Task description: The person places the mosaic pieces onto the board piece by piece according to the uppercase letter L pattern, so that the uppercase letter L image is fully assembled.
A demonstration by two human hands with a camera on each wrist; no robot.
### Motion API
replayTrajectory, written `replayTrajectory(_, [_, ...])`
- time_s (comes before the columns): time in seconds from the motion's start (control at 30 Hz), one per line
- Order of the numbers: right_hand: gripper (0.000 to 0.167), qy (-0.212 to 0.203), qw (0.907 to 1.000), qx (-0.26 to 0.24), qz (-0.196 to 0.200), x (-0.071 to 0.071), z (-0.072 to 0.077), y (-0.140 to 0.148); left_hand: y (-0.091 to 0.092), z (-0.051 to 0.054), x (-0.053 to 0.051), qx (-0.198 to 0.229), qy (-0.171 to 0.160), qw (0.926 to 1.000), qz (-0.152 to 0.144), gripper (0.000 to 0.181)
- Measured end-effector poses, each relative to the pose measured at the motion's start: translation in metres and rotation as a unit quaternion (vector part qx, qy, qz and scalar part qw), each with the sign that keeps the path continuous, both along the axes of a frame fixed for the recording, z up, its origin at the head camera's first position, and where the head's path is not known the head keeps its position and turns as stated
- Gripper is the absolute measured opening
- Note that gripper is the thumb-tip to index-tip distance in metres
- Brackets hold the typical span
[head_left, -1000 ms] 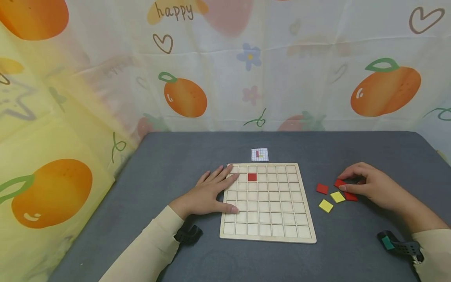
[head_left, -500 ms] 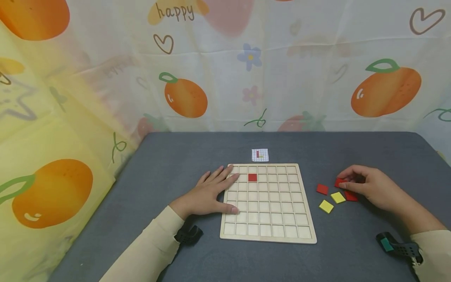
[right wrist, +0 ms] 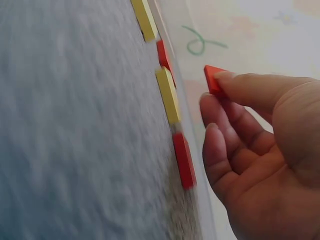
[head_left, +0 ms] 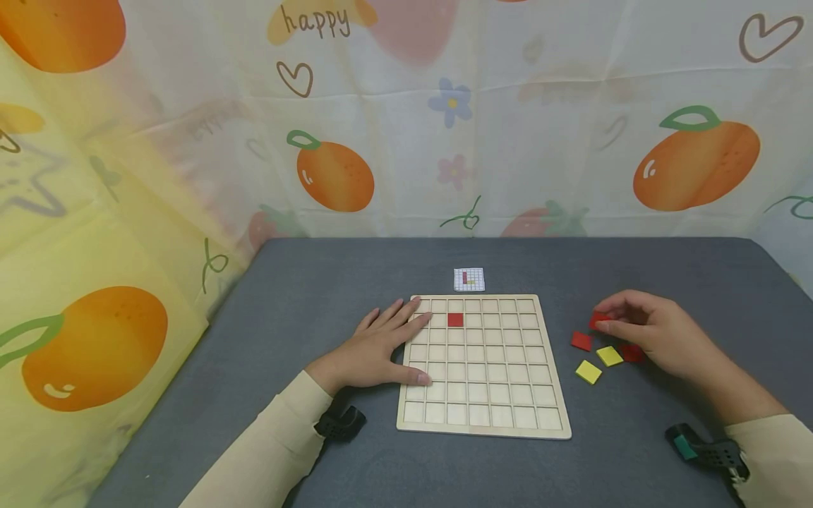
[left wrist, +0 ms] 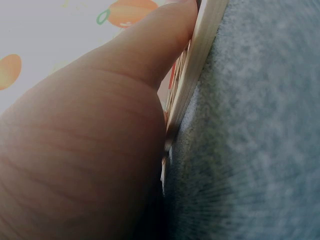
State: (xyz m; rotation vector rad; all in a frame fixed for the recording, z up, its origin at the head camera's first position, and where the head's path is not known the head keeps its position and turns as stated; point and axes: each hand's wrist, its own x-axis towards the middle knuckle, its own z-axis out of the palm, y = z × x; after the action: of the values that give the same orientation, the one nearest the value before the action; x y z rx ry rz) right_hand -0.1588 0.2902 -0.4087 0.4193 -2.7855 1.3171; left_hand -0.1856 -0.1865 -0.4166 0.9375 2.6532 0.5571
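My left hand point(head_left: 375, 347) lies with spread fingers on the left edge of a wooden grid board point(head_left: 484, 432). One red square tile point(head_left: 455, 319) sits in a cell near the board's upper left. To the right of the board, my right hand point(head_left: 663, 331) pinches another red tile point(right wrist: 212, 79) between thumb and fingertips, raised off the table. Below that hand are two more red tiles, one at the left point(head_left: 581, 341) and one partly shaded by the hand point(head_left: 631, 353). Two yellow tiles, a nearer one point(head_left: 588, 372) and a farther one point(head_left: 610, 355), lie beside them.
A small printed card point(head_left: 468, 279) with a coloured grid pattern lies just behind the board. The grey table point(head_left: 343, 282) ends at a fruit-printed cloth point(head_left: 394, 169) hanging at the back. Dark straps go round both wrists.
My right hand has lifted the red tile off the table and carried it a little left, toward the board. The left hand stays where it was.
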Motion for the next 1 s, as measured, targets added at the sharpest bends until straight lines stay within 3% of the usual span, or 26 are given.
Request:
replayTrajectory(0.43, [0.014, -0.02, 0.9972, -0.059, 0.041, 0.007, 0.008, -0.037, 0.0, -0.001, -0.001, -0.004, 0.001, 1.0, -0.002, 0.11])
replayTrajectory(1.0, [0.012, -0.032, 0.9907, -0.093, 0.094, 0.006, 0.013, -0.09, 0.001, 0.001, -0.001, -0.01, -0.001, 1.0, 0.0, 0.11])
